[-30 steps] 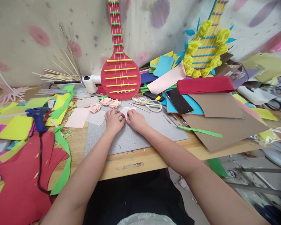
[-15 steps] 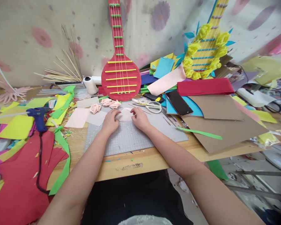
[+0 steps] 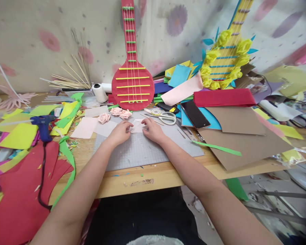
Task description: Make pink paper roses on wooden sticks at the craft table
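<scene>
Several half-curled fingers (image 3: 128, 124) at pale paper (image 3: 137, 126)

Person's bare-armed, folks: left forearm (image 3: 88, 180) and right forearm (image 3: 193, 170) are uncovered as far up as I can see, both slimmer at the wrist and fuller toward the elbow. Left hand (image 3: 121, 132) and right hand (image 3: 154, 131) are bare too, nails too small to make out. Lap's covered in plain black cloth (image 3: 140, 214) with a tiny pale fleck (image 3: 133, 224) on it. There's also a pale grey bit (image 3: 155, 240) with a curved, kinda fuzzy edge, honestly can't tell if that's a shirt.
</scene>
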Available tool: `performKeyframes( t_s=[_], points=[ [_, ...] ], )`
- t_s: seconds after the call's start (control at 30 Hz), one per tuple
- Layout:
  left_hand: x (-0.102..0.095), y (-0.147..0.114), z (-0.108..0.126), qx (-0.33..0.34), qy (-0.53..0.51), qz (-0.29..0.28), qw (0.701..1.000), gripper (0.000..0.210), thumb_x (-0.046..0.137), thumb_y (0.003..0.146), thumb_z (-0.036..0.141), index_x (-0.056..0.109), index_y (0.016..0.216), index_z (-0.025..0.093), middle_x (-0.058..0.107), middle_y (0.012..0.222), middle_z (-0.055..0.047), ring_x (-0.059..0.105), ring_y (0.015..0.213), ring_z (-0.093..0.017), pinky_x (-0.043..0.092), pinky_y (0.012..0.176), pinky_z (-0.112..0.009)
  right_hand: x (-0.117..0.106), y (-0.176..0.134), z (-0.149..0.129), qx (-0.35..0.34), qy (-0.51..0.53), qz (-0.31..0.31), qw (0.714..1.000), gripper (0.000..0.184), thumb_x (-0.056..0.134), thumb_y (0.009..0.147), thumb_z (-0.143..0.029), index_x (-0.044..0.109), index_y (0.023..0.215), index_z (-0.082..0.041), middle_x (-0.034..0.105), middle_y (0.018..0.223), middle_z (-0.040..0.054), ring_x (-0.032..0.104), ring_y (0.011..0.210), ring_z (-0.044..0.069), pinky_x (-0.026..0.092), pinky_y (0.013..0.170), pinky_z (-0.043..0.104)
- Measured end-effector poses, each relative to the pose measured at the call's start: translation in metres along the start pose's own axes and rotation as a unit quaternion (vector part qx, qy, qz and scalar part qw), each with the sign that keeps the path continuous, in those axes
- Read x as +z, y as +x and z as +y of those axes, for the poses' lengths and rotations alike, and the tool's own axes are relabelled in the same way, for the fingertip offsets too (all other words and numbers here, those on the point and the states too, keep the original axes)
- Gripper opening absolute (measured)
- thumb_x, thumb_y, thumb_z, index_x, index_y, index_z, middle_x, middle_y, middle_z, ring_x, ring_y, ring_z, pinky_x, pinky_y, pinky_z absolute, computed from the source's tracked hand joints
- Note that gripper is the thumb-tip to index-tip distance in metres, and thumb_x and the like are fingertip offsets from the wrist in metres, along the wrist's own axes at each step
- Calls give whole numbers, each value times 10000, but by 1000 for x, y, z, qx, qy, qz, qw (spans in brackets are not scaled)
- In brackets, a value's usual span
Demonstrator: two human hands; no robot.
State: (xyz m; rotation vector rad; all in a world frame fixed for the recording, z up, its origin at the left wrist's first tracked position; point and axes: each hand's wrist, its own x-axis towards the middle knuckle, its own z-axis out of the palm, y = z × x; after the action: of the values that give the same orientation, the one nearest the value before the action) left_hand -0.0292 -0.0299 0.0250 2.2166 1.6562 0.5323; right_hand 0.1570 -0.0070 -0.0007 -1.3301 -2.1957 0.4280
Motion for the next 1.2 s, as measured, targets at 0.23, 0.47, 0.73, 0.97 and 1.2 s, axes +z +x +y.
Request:
performKeyframes(
  t_s=[0.23, 0.47, 0.73, 0.97, 1.2],
  points=[
    [-10, 8, -11, 37, -6, -30, 999, 491, 458, 600, 71, 565, 1067, 179, 574, 1145, -67, 556, 997, -195, 447, 880, -341, 1, 3, 4, 7, 11, 33, 999, 324, 455, 712, -133, 499, 1029, -189, 539, 984, 56, 500, 806, 155, 401, 716, 286],
    [-11, 11, -21, 187, 73, -81, 976, 442, 502, 681, 147, 559, 1116, 203, 521, 1260, -54, 409, 1213, -212, 309, 1031, -381, 2, 5, 7, -32, 61, 51, 996, 300, 485, 681, -134, 489, 977, -185, 550, 903, 32, 488, 796, 153, 402, 746, 287],
    [10, -4, 1, 100, 189, 23, 977, 443, 490, 766, 525, 613, 1039, 199, 552, 940, -103, 472, 958, -262, 388, 844, -402, 5, 4, 5, -101, 7, 42, 994, 120, 537, 727, -183, 582, 837, -192, 547, 897, 45, 471, 914, 181, 366, 849, 311],
    [7, -5, 0, 124, 88, 31, 988, 270, 557, 731, 324, 561, 959, 179, 553, 927, -68, 474, 941, -225, 394, 837, -355, 4, 3, 5, -79, -14, 1, 997, 128, 533, 757, -198, 629, 840, -185, 588, 845, 46, 476, 878, 174, 355, 837, 305],
    [-10, -4, -21, 157, 78, -45, 983, 340, 473, 713, 164, 509, 1049, 203, 596, 1024, -50, 542, 963, -191, 412, 850, -324, 6, 3, 4, -65, -27, -4, 998, 137, 564, 766, -276, 621, 852, -186, 584, 865, 50, 478, 892, 180, 358, 839, 312]
  ],
)
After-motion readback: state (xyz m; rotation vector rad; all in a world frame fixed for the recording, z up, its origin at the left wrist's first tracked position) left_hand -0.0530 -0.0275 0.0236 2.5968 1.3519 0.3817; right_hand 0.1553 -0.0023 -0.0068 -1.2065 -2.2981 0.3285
